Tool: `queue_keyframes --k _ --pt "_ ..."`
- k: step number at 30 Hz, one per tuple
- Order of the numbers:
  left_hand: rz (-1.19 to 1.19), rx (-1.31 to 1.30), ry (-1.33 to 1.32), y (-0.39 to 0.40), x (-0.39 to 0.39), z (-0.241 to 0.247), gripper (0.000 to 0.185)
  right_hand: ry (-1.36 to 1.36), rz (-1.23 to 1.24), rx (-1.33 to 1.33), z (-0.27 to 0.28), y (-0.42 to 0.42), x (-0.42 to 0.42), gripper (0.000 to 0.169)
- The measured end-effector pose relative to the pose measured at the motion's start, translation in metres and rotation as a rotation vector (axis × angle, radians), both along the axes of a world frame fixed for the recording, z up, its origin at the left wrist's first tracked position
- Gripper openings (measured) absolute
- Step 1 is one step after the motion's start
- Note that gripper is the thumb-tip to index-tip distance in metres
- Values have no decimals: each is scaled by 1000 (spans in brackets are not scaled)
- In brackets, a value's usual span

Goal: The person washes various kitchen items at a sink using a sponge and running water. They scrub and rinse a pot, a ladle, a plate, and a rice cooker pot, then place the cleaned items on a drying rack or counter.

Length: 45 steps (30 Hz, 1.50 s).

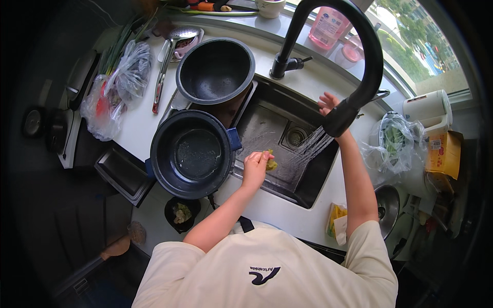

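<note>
My left hand (255,166) grips a small crumpled yellow-green piece (271,164) over the near side of the sink; whether it is a sponge or a cloth is unclear. My right hand (328,104) is raised at the sink's far right with its fingers apart, partly hidden behind the black faucet head (339,119). Water (314,146) sprays from that head into the dark sink basin (265,123), near the square drain (295,137). Left of my left hand stands a dark pot with blue handles (196,154), its inside wet.
Behind the pot sits a second dark inner pot (215,71). A skimmer (163,77) and plastic bags of vegetables (133,69) lie left. A black scrap container (182,213) is near. On the right are a bagged bowl of greens (393,138), a white kettle (427,109) and a pan lid (387,206).
</note>
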State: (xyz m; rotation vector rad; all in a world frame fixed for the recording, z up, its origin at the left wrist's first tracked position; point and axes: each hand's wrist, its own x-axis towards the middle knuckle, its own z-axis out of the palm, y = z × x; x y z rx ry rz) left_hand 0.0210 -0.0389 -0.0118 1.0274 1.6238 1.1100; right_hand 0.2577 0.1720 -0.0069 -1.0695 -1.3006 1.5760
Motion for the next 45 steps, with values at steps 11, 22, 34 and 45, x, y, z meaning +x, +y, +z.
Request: queue_keyframes --k 11,22,34,45 --pt "-9 -145 -741 -54 -25 72 43 180 0 -217 44 91 -82 63" --pt "-213 78 -507 -56 -48 105 42 -7 -245 -243 18 112 -33 67" --pt "-112 146 -610 -66 -59 101 40 160 70 -261 28 46 -33 40" --pt "-177 476 -277 -58 -82 132 24 304 119 -453 109 -239 -191 43"
